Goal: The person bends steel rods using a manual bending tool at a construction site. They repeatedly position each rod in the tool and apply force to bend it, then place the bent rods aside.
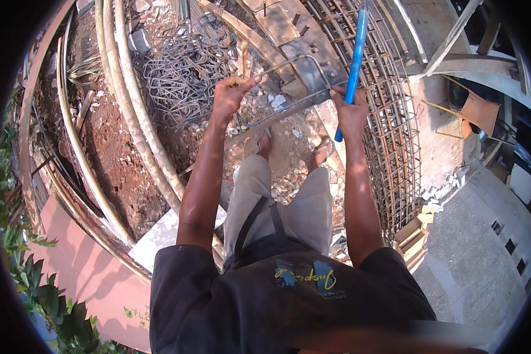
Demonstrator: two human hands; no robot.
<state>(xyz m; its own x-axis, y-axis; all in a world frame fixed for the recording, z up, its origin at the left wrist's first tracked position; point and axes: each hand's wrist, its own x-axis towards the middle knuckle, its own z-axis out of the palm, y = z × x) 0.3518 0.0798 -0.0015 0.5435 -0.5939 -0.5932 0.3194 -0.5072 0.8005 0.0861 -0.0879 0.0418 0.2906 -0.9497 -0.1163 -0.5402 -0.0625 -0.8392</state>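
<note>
A bent steel rod stirrup [321, 72], roughly rectangular, stretches between my two hands in front of me. My left hand [233, 97] is closed on its left side, thumb pointing toward the right. At its right corner, my right hand [351, 112] pinches the steel. The same hand also grips a long blue rod [356, 59], which stands tilted, its lower end just below my fingers. Beyond my left hand lies a tangled heap of similar bent stirrups [180, 76] on the ground.
Long rebar cages [389, 135] run along my right. Wooden planks [289, 35] lie ahead, with upright pegs on them. Bamboo-like poles [130, 100] cross the soil at left. My feet stand on rubble [289, 138]. A brown chair [479, 112] is at far right.
</note>
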